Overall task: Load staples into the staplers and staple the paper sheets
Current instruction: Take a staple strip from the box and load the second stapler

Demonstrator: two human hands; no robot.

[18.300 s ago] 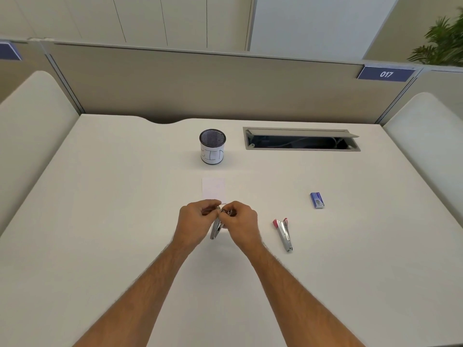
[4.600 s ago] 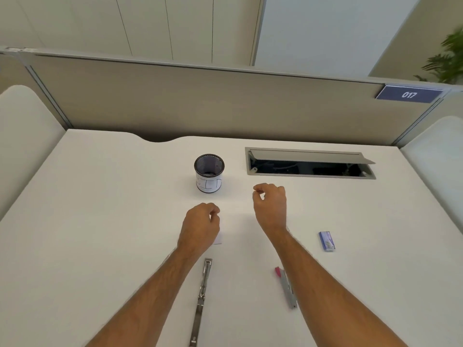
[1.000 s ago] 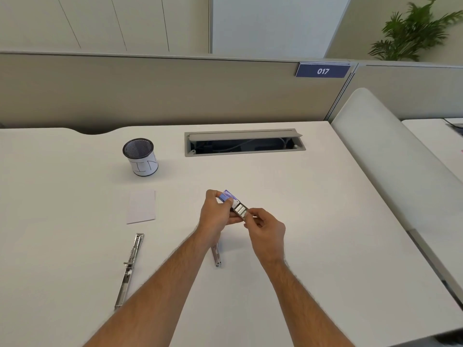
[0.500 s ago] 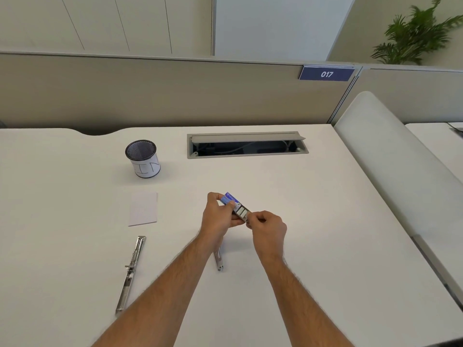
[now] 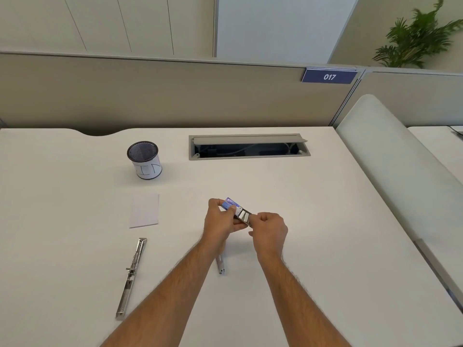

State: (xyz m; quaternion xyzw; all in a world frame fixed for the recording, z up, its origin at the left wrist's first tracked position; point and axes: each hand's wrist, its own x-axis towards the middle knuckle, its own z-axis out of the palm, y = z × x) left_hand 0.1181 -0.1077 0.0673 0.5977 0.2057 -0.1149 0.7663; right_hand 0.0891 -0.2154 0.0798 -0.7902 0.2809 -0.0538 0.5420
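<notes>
1. While the left hand (image 5: 220, 221) grips the blue staple box (image 5: 231, 204) above the white table (image 5: 325, 221), fingers curled round it, the box's inner tray (image 5: 244, 216) is slid partway out to the right, staple strips showing.
2. Right hand (image 5: 269, 229) fingers curled, pinching the tray's right end; whether it pinches tray or staples, cannot tell.
3. Opened-out metal stapler (image 5: 131, 276) lies flat near left, long axis running near to far.
4. Second stapler (image 5: 220, 264) lies under the left wrist, mostly hidden, only its near end visible.
5. Paper sheets (image 5: 144, 210) lie flat just beyond the open stapler.
6. Mesh pen cup (image 5: 145, 160) with white label stands far left; open cable hatch (image 5: 248, 147) far centre.
</notes>
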